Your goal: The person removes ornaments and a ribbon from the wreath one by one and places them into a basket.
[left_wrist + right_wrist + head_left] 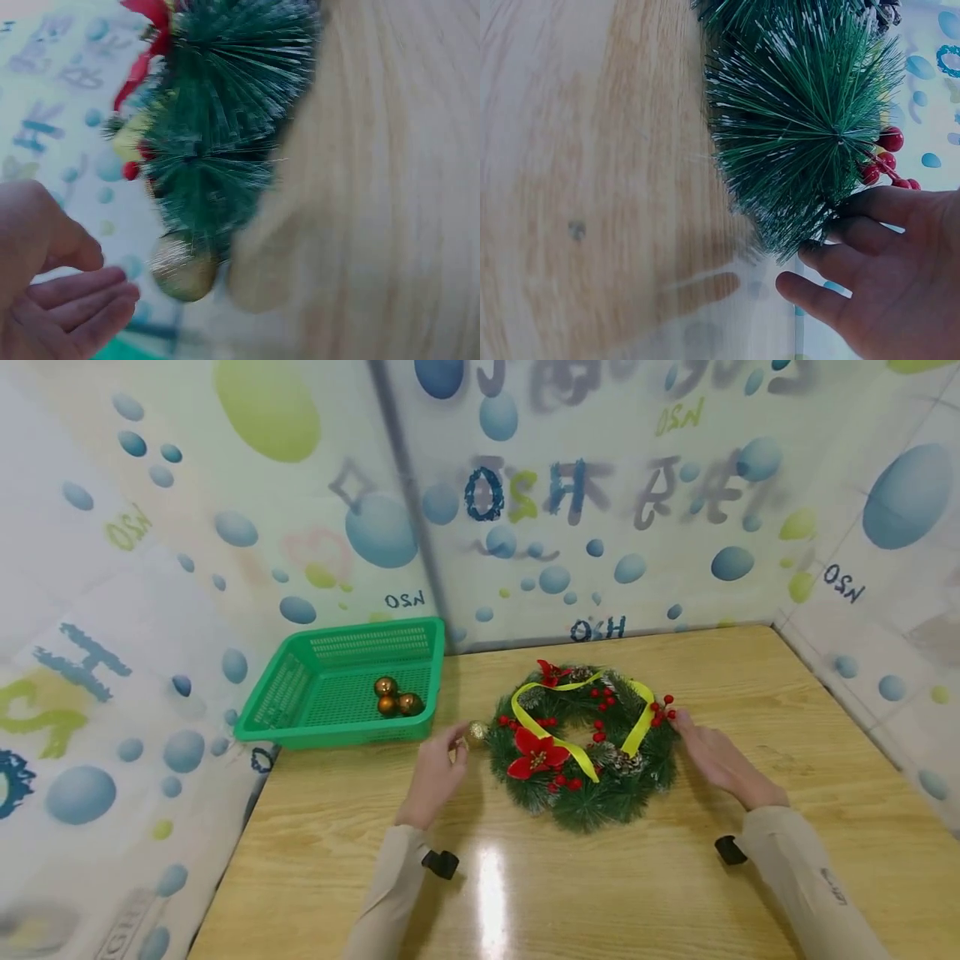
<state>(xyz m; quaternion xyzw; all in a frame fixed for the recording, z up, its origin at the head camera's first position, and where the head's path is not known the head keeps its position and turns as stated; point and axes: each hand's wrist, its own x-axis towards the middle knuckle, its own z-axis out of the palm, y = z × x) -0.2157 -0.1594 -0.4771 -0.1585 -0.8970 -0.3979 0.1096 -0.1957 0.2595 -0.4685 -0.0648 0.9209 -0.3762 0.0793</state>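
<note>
A green pine wreath (pixel 618 806) lies on the table, trimmed with red flowers (pixel 537 753), red berries, pinecones and a yellow ribbon (pixel 637 731). At its left edge sits a glittery gold ball (pixel 476 733), seen against the needles in the left wrist view too. My left hand (pixel 437 774) is beside this ball; in the left wrist view a small gap shows between its loosely bent fingers (pixel 97 300) and the ball. On the opposite side, my right hand (pixel 722 762) has its extended fingers (pixel 877 202) against the wreath's outer needles, near the red berries (pixel 885 161).
A green plastic basket (pixel 360 735) stands at the back left, with several bronze balls (pixel 386 687) in its right part. The wooden table (pixel 600 893) meets a patterned wall sheet (pixel 555 581) at the back. Black straps (pixel 441 863) are on both wrists.
</note>
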